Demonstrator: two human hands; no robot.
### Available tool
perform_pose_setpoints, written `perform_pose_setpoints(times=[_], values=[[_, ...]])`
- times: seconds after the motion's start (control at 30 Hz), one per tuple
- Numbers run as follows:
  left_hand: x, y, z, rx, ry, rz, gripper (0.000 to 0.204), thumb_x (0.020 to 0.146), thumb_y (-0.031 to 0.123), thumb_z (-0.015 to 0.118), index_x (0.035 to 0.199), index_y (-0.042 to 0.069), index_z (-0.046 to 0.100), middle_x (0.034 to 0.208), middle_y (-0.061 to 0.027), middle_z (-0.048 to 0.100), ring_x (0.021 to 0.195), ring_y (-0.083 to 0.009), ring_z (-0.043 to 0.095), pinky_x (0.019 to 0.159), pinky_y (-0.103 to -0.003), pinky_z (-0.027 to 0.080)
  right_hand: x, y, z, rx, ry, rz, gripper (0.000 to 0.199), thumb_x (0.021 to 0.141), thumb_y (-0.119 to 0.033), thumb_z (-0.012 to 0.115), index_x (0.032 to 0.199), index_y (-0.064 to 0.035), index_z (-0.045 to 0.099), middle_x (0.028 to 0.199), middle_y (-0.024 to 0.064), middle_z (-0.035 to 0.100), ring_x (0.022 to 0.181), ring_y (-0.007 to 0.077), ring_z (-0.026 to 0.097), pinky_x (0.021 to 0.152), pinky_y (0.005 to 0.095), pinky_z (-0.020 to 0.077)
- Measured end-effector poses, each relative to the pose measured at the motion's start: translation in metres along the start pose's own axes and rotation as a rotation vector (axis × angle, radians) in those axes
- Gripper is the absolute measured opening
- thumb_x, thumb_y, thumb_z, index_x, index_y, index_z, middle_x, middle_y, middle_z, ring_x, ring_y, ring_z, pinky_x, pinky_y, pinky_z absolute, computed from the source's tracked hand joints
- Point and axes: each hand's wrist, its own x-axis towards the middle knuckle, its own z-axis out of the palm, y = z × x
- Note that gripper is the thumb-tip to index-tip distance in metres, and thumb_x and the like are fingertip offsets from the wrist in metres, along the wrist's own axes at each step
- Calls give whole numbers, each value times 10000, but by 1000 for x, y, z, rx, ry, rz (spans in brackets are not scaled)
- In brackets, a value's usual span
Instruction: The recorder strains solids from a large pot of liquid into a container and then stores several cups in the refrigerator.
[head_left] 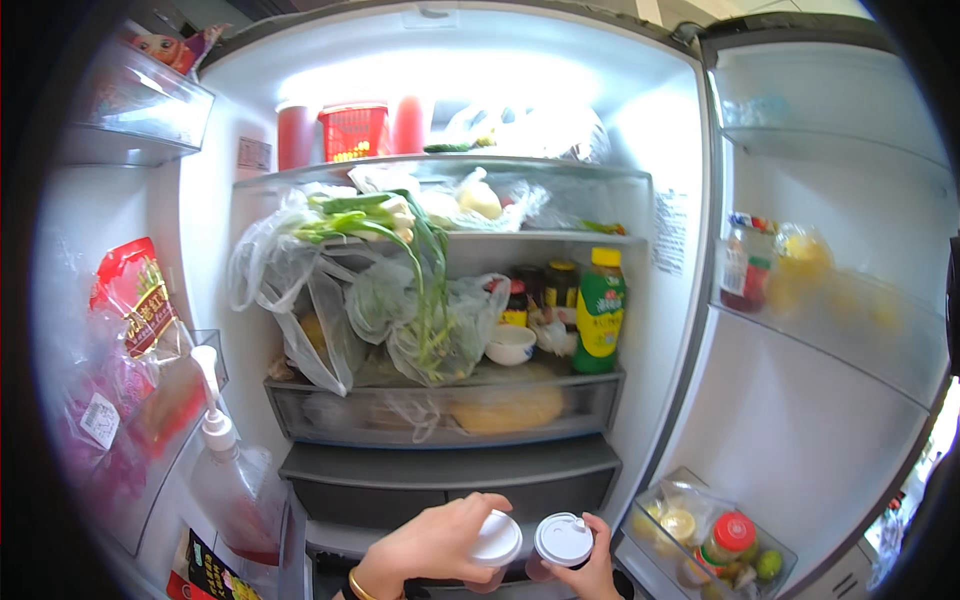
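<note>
At the bottom of the head view, my left hand [428,542] is closed around a cup with a white lid [497,540], its wrist wearing a gold-coloured bangle [358,586]. Just to the right, my right hand [594,566] grips a second white-lidded cup [563,539], with a small raised tab at the lid's edge. Both lids face up and the cups are side by side, a narrow gap between them. The cups' lower parts are mostly hidden by my fingers. Both are in front of the open fridge's lower drawers [455,464].
Green onions [432,290] in plastic bags hang over the shelf edge. A green bottle with a yellow cap [599,315] and a white bowl [510,346] stand right of them. The left door holds a pump bottle [232,470]; the right door bin has a red-lidded jar [733,535].
</note>
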Motion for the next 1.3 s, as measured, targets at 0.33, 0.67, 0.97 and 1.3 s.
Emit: perform_pose_setpoints(times=[0.33,0.67,0.97,1.3], values=[[55,-19,-71,24,205,49,727,681,287,721,1255,-6,384,1209,-206,534,1123,-334,544,944,-350,428,133,-25,31,344,162,-230,957,595,-116,844,1349,-50,259,1211,155,446,1141,249,478,999,373,359],[88,-37,-113,-57,112,140,768,704,315,728,1302,24,345,1199,-210,515,1120,-319,533,940,-346,415,213,-64,39,434,263,-384,856,651,-77,786,1344,-68,282,1228,117,448,1148,223,471,1002,351,359],[110,-35,-154,-89,136,295,749,718,300,733,1307,41,350,1211,-188,504,1145,-288,508,962,-336,387,287,-125,30,548,344,-480,783,683,-120,781,1309,-55,316,1214,112,431,1122,210,462,973,340,381],[143,-22,-194,13,243,325,665,713,309,734,1243,40,435,1130,-171,548,1073,-264,549,913,-327,425,350,-198,-15,653,299,-508,672,736,-118,771,1243,-44,337,1144,125,501,993,178,557,804,283,506]])
